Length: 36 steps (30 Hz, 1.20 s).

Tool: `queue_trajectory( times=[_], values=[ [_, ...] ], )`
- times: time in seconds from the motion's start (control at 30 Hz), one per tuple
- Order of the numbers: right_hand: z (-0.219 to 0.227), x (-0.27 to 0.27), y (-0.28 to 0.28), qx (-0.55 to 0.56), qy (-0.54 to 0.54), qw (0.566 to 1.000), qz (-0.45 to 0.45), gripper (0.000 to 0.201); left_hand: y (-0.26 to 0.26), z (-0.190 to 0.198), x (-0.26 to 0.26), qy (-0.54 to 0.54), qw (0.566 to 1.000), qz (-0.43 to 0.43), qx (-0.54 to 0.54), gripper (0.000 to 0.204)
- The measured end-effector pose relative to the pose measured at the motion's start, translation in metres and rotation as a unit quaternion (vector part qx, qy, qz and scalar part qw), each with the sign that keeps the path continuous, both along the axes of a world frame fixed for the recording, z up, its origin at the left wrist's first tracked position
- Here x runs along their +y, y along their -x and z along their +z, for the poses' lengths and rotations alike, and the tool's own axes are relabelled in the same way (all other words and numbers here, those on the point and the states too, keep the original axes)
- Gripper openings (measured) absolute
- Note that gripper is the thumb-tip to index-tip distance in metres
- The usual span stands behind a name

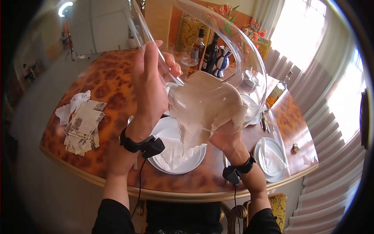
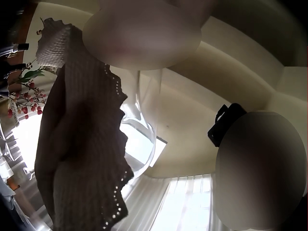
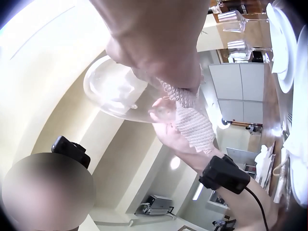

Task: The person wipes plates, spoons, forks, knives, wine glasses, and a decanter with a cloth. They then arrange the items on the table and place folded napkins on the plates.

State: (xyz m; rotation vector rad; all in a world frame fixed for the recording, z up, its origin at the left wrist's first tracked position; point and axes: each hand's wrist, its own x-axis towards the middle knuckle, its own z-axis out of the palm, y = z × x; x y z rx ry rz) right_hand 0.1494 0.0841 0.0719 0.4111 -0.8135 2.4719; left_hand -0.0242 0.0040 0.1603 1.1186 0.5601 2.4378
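A large clear glass decanter (image 1: 249, 50) with a long straight neck and a curved body is raised above the table. My left hand (image 1: 150, 84) grips the neck between thumb and fingers. Under the curved body, my right hand (image 1: 227, 136) holds a beige textured cloth (image 1: 206, 101) against the glass; the cloth covers most of its fingers. In the right wrist view a corner of the cloth (image 3: 192, 127) hangs below the right hand (image 3: 159, 53). Seen from the left wrist, the cloth (image 2: 89, 134) shows a scalloped edge with small holes.
Stacked white plates (image 1: 183, 167) with a folded napkin lie below the hands, and another plate setting (image 1: 269, 165) is at right. Printed papers (image 1: 83, 124) and crumpled tissue (image 1: 74, 105) lie at left. Dark bottles (image 1: 210, 54), a wine glass (image 1: 190, 57) and an amber bottle (image 1: 277, 91) stand farther back.
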Motion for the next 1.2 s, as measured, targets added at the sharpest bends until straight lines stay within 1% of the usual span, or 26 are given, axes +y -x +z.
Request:
queue_trajectory(
  times=[0.03,0.1,0.13,0.17,0.23,0.27,0.3,0.37,0.4,0.43,0.5,0.53,0.57,0.63,0.73,0.83,0.9,0.97,1.03,1.07,1.13,1.17,1.2],
  values=[
    [-0.005,0.006,-0.005,-0.002,0.001,1.000,-0.003,0.054,0.000,0.001,-0.001,-0.013,1.000,0.013,0.013,0.035],
    [-0.013,0.019,-0.022,-0.040,0.013,0.999,0.002,0.049,0.000,0.004,-0.005,-0.011,0.999,0.006,0.029,0.036],
    [-0.014,0.025,-0.029,-0.042,0.014,0.999,-0.001,0.049,0.001,0.004,-0.006,-0.011,0.999,0.003,0.048,0.036],
    [-0.013,0.031,-0.037,-0.059,0.008,0.998,0.014,0.049,0.000,0.004,-0.005,-0.010,0.999,0.000,0.046,0.036],
    [-0.018,0.045,-0.046,-0.079,0.005,0.996,0.029,0.050,-0.001,0.004,-0.003,0.020,0.997,-0.023,0.078,0.037],
    [-0.024,0.055,-0.049,-0.122,-0.102,0.986,-0.043,0.049,-0.001,0.002,-0.002,0.038,0.995,-0.044,0.075,0.037],
    [-0.031,0.054,-0.048,-0.121,-0.173,0.974,-0.086,0.049,-0.001,0.000,-0.001,0.039,0.995,-0.046,0.075,0.037],
    [-0.045,0.054,-0.045,-0.122,-0.304,0.927,-0.183,0.049,-0.003,-0.002,0.001,0.050,0.991,-0.060,0.105,0.037],
    [-0.057,0.049,-0.044,-0.124,-0.205,0.960,-0.143,0.049,-0.004,-0.003,0.002,0.041,0.991,-0.063,0.111,0.036],
    [-0.062,0.051,-0.047,-0.114,-0.168,0.974,-0.097,0.049,-0.005,-0.003,0.002,0.043,0.991,-0.062,0.112,0.036],
    [-0.067,0.051,-0.051,-0.100,-0.090,0.991,-0.007,0.050,-0.008,-0.002,0.002,0.042,0.987,-0.027,0.153,0.033],
    [-0.068,0.052,-0.056,-0.152,-0.067,0.985,-0.042,0.035,-0.008,-0.003,0.003,0.045,0.987,-0.028,0.155,0.033],
    [-0.067,0.051,-0.059,-0.178,-0.071,0.976,-0.101,0.031,-0.007,-0.004,0.004,0.046,0.985,-0.021,0.162,0.032],
    [-0.060,0.045,-0.063,-0.241,-0.080,0.943,-0.217,0.025,-0.005,-0.004,0.007,0.046,0.984,-0.016,0.171,0.032],
    [-0.055,0.042,-0.070,-0.179,-0.017,0.951,-0.252,0.049,-0.006,-0.007,0.010,0.065,0.984,-0.041,0.162,0.032],
    [-0.073,0.050,-0.069,-0.094,-0.089,0.976,-0.173,0.046,-0.010,-0.009,0.012,0.067,0.983,-0.041,0.166,0.035],
    [-0.082,0.050,-0.070,-0.061,-0.110,0.981,-0.150,0.045,-0.009,-0.010,0.013,0.076,0.984,-0.045,0.151,0.037],
    [-0.090,0.043,-0.068,-0.115,-0.028,0.981,-0.154,0.041,-0.008,-0.009,0.011,0.073,0.985,-0.046,0.149,0.038],
    [-0.099,0.033,-0.064,-0.169,0.055,0.972,-0.152,0.038,-0.007,-0.006,0.008,0.069,0.986,-0.044,0.143,0.038],
    [-0.103,0.028,-0.061,-0.197,0.095,0.964,-0.149,0.036,-0.007,-0.004,0.006,0.057,0.987,-0.017,0.150,0.038],
    [-0.103,0.024,-0.070,-0.187,0.116,0.966,-0.138,0.039,-0.002,0.000,0.004,0.034,0.984,0.027,0.171,0.037],
    [-0.104,0.022,-0.074,-0.182,0.126,0.966,-0.133,0.041,0.001,0.001,0.004,0.036,0.984,0.029,0.169,0.037],
    [-0.093,0.020,-0.075,-0.274,-0.113,0.906,-0.302,0.042,0.003,0.002,0.004,0.046,0.986,0.029,0.158,0.037]
  ],
)
